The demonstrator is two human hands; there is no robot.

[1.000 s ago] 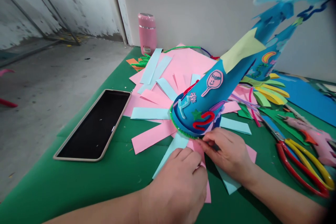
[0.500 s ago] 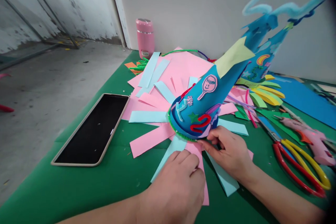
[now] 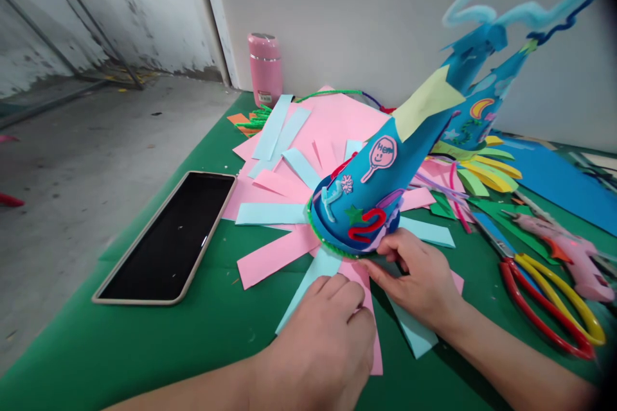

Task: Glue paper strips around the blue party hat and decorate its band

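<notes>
A blue paper cone hat (image 3: 371, 186) stands on the green table, its top tilted to the right in my view. It carries a pale yellow star, a pink lollipop cutout, a red pipe-cleaner 2 and a green pipe-cleaner rim. Pink and light-blue paper strips (image 3: 272, 213) fan out from its base. My right hand (image 3: 417, 276) pinches the hat's near right rim between thumb and fingers. My left hand (image 3: 321, 334) is closed over a pink paper strip (image 3: 376, 347) in front of the hat; its fingertips are hidden, so its hold cannot be made out.
A phone (image 3: 168, 237) lies at left, a pink flask (image 3: 265, 70) behind. A second decorated cone hat (image 3: 489, 103) stands at back right. Scissors with red and yellow handles (image 3: 549, 308), a pink glue gun (image 3: 563, 250) and blue paper (image 3: 559, 173) lie at right. Pink sheets (image 3: 342, 112) spread behind.
Almost nothing differs. The whole view has shifted very slightly; both hands keep their places at the near side of the hat.
</notes>
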